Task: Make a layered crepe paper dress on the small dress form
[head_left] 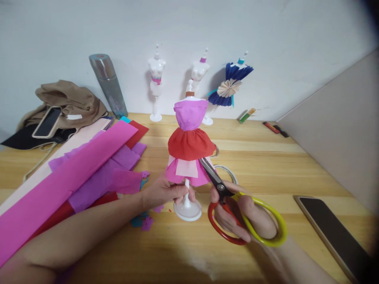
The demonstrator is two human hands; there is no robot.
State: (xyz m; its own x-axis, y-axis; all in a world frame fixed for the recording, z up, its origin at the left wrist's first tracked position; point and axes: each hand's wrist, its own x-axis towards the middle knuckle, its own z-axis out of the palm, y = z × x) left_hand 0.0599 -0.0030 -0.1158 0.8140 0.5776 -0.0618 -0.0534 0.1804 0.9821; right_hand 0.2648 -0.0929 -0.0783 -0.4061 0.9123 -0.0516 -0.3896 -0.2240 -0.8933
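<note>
Head view: left grip (pixel 169 192) holds dressed mannequin (pixel 190 144); right grip (pixel 256 217), scissors (pixel 220 187).

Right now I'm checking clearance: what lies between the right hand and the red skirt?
In the head view, the scissors' blades span it from the right hand to the red skirt's hem; pink underskirt and a pale ring show behind.

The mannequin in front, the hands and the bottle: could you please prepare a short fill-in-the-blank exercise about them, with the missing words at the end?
1. The left hand holds the front mannequin by its ____ stem.
2. The right hand holds scissors with one red and one ____ handle.
3. Below the purple top, the gathered layer is ____.
4. The bottle stands on the picture's ____ side.

Missing words: white; yellow; red; left.
</note>
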